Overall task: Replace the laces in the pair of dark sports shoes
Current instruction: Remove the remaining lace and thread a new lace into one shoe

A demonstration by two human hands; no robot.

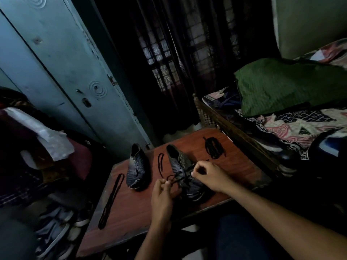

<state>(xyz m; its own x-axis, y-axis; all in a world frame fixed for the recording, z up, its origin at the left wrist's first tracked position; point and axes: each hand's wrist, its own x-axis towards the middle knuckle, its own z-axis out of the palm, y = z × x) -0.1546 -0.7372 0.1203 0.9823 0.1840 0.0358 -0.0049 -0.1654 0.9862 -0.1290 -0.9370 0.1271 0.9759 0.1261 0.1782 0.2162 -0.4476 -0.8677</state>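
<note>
Both forearms reach in from the lower edge, bare to the elbow, and meet over the nearer of two dark shoes. The left hand [161,194] is held upright with its knuckles toward the camera, fingers curled, pinching the end of a black lace [173,179] between thumb and fingertips. The right hand [207,174] comes in from the right side with the wrist bent down, its fingers curled over the shoe's eyelets and pinching the same lace where it enters the shoe. That shoe [183,168] lies under and between the two hands, toe toward the person, on the reddish-brown counter [131,209]. The second shoe [138,166] stands to the left of the left hand, well apart from it, with no lace in it that can be made out. Three more laces lie loose on the counter: one thin loop [160,166] just beyond the left hand, between the two shoes; one long doubled lace [111,199] far out to the left of that hand near the counter's edge; and one bundled lace [214,149] beyond the right hand. A bed [281,124] with patterned sheets runs along the right-hand side.
</note>
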